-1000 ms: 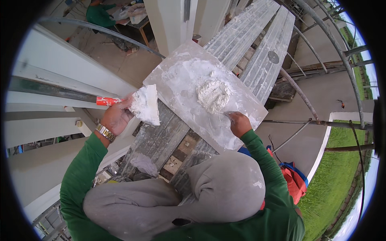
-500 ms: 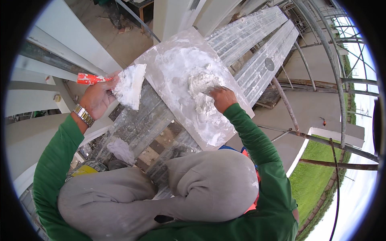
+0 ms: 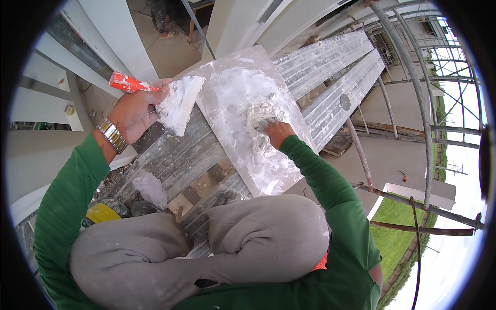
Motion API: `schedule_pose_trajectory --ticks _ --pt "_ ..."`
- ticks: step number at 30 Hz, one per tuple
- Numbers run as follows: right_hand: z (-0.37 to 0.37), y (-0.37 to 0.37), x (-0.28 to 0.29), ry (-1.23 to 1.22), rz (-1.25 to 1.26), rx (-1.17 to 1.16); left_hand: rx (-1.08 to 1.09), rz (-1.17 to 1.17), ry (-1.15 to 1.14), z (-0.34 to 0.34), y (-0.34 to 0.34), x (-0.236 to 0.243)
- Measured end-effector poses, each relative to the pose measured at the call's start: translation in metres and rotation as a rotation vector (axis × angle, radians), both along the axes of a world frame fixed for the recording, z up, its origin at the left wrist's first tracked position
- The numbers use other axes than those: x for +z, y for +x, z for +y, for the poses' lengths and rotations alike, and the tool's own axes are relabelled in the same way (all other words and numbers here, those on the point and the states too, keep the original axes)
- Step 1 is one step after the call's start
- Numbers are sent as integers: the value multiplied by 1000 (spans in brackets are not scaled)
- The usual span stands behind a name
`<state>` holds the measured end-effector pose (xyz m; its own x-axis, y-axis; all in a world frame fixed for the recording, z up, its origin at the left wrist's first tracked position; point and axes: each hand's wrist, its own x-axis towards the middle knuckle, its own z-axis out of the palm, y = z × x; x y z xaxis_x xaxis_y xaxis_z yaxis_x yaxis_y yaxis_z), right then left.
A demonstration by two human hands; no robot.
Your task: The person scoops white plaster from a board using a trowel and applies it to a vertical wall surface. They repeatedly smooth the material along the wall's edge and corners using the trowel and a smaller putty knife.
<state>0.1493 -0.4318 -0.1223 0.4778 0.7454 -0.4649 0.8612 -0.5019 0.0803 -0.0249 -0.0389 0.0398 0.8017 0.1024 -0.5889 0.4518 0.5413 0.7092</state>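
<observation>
My left hand (image 3: pixel 135 111) is closed round a putty knife with a splotched red-orange handle (image 3: pixel 129 83). Its wide blade (image 3: pixel 181 103) is coated in white putty and hangs just off the left edge of a flat pale board (image 3: pixel 217 67). White putty is smeared over much of that board. My right hand (image 3: pixel 276 132) is pressed into a thick heap of white putty (image 3: pixel 266 109) at the board's middle. Its fingers are coated and curl into the paste, which partly hides their tips.
Metal scaffold planks (image 3: pixel 330 57) run beneath the board, with gaps between them. A crumpled whitish cloth (image 3: pixel 150 188) and a bucket with a yellow band (image 3: pixel 107 211) are by my left knee. Scaffold pipes (image 3: pixel 423 103) stand at the right, above grass. Another person's foot (image 3: pixel 167 34) shows below.
The putty knife has shifted slightly to the right and up in my left hand. My right hand has moved a little left and down within the heap. The whole view has turned slightly.
</observation>
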Motion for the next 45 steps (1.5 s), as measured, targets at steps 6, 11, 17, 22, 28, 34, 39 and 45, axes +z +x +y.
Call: schedule_pose_trajectory --ticks 6,11,17,22,28,34,39,45 --pt "43 35 72 64 33 -9 87 5 -17 6 -6 -2" --pt "44 9 26 29 -31 9 38 38 32 1 -6 5" --pt "-4 31 75 -55 120 -130 69 14 -21 8 -11 14" --pt "-50 45 29 107 -77 -679 -49 14 -24 -5 3 10" --pt "31 -11 29 308 40 -750 -76 53 3 -11 18 -2" --pt "-11 -17 28 291 -106 -303 -80 19 13 -24 31 9" --pt "-26 -22 39 -186 89 -173 -81 55 -7 -15 23 4" --pt "9 28 60 113 -58 -231 -104 9 -20 -20 21 21"
